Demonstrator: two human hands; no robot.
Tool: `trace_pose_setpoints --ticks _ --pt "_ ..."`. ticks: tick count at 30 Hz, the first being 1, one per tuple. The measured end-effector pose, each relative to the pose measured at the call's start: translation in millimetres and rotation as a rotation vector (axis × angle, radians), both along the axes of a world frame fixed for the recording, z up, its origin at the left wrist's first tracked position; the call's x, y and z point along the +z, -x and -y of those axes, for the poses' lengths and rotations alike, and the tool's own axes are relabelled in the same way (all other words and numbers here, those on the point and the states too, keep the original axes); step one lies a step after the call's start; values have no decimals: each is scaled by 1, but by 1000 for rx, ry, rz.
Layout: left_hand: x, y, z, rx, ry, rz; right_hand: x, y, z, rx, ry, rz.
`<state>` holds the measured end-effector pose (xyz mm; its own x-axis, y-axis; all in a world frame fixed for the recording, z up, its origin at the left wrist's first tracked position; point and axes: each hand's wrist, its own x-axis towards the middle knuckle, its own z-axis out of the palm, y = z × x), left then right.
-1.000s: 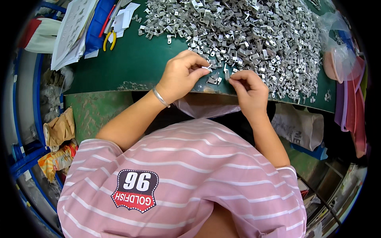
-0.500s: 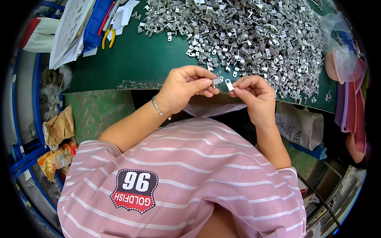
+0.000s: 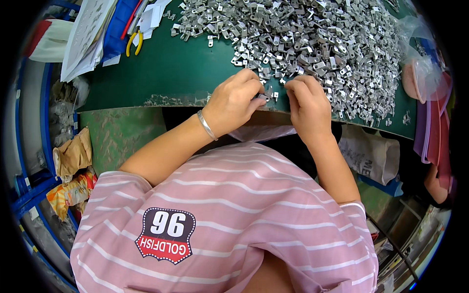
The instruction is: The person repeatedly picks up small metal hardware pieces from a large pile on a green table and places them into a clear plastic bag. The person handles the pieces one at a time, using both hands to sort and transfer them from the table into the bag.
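On the green tabletop (image 3: 132, 80), our left hand (image 3: 233, 101) pinches a bracket (image 3: 264, 97); a loose bracket (image 3: 276, 95) lies just right of it, between both hands. We cannot tell whether our right hand (image 3: 311, 110) grips anything.

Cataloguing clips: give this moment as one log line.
left hand: small metal piece at fingertips | right hand: by metal heap, grip unclear | green table: beneath heap
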<state>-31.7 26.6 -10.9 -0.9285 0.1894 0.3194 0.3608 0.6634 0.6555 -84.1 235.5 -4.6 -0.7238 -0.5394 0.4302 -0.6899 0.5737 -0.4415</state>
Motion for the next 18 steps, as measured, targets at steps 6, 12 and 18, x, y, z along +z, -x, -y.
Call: trace_pose_setpoints --ticks 6,12,18 --pt "0 -6 13 13 -920 643 4 -16 -7 100 722 840" --pt "14 -11 12 30 -1250 894 7 -12 -6 181 416 560" --pt "14 -16 7 -68 -359 301 -10 -12 13 35 288 341"
